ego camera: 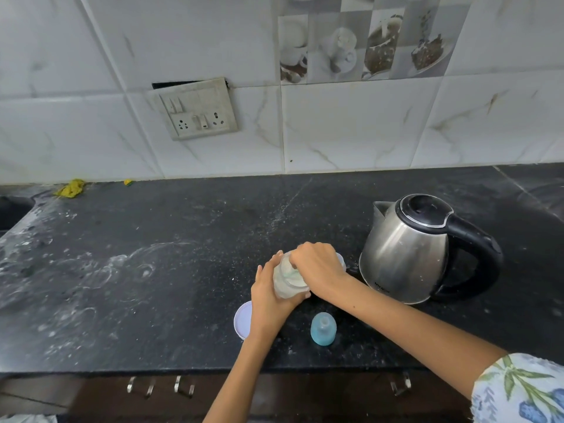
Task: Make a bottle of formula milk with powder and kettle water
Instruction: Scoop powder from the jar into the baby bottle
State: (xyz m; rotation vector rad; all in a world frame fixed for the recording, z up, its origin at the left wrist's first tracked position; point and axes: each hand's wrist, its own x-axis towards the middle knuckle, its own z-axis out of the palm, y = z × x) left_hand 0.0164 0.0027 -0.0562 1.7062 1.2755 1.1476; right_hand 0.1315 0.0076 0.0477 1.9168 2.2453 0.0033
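My left hand [268, 300] grips a clear feeding bottle [287, 283] from the left side, tilted over the black counter, with white powder inside. My right hand [317, 267] is at the bottle's mouth, fingers curled round a thin teal scoop [290, 272] that reaches into the bottle. A steel kettle [406, 248] with a black lid and handle stands just right of my hands, lid closed. A white container's rim [342, 261] peeks out behind my right hand. The blue bottle cap [323, 328] stands on the counter near the front.
A round white lid [242, 320] lies flat, partly under my left wrist. The black counter [152, 270] is dusted with white powder on the left. A yellow cloth [70, 188] lies by the wall at far left, near a sink edge [12, 209]. A wall socket [198, 109] sits above.
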